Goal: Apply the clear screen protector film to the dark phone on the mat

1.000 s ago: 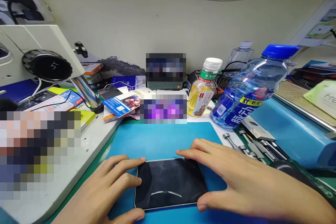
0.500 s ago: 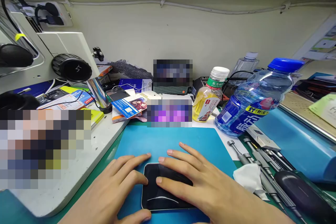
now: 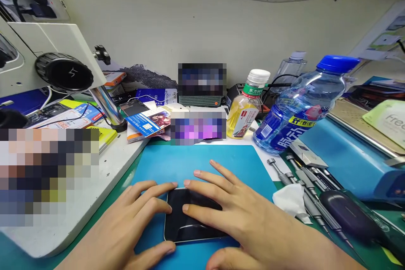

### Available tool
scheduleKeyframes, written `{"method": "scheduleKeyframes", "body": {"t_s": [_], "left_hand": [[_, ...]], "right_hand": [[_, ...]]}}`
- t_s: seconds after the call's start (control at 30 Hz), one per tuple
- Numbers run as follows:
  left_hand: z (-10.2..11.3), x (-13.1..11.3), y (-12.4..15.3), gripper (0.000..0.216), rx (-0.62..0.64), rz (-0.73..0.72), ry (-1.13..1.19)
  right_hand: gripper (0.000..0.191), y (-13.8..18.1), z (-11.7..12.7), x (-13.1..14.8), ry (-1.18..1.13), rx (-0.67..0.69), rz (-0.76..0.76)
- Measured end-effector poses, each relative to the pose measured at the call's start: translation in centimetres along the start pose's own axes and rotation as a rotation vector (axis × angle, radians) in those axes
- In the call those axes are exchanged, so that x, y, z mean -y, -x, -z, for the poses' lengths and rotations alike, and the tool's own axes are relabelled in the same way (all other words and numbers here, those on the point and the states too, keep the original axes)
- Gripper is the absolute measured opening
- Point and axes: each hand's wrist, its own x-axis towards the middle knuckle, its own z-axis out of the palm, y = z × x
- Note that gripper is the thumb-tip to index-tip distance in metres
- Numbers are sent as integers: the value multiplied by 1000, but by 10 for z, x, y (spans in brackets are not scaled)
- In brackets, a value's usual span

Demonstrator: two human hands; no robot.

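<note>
The phone (image 3: 179, 217), a flat, glossy black slab with rounded corners and a pale rim, lies on a smooth blue mat (image 3: 196, 158) at the near centre. The left hand (image 3: 126, 221) is spread wide about its left end. The right hand (image 3: 249, 213) extends open fingers over the screen, hiding the right portion. To the right: crumpled white tissue (image 3: 289, 198), slim metal screwdrivers (image 3: 311, 198), an oval black case (image 3: 348, 215). Far right: a clear, blue-capped plastic bottle (image 3: 294, 112).
</note>
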Motion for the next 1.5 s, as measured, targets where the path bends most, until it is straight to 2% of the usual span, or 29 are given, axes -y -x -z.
{"method": "scheduleKeyframes", "body": {"t_s": [0.33,0.73,1.13,1.33,1.5], "left_hand": [[5,-2,0,28,67,17,13],[8,-7,-2,28,73,48,43],[8,-9,-1,27,95,67,44],[9,-7,-3,48,111,-1,-50],[9,-6,-2,53,115,-29,-92]], "right_hand": [[63,-1,3,-3,-4,-74,-1],[56,4,0,-8,-34,-157,1],[55,7,7,-17,-77,-158,-36],[68,8,8,-14,-135,-145,-92],[60,7,6,-13,-153,-107,-43]]}}
